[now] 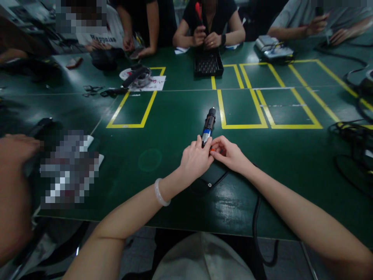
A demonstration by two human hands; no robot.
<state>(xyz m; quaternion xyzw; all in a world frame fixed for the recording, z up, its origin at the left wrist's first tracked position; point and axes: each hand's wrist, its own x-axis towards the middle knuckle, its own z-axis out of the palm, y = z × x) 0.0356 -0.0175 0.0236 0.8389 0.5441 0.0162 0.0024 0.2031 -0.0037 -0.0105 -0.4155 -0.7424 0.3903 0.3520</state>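
One dark tool (pixel 208 123) juts from the left hand (pixel 196 160), fingers clamped on it, beside the right hand (pixel 230 156), fingers pinched.

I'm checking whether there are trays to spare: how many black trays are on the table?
1: the black tray lies across the table, before the person holding a red-topped object. Others may be hidden.

2 hands, the left (pixel 196 159) on a tool (pixel 208 126) and the right (pixel 229 153) pinching a small orange part (pixel 214 150) beside it, work at a green bench (pixel 175 112) marked with yellow tape (pixel 244 126).
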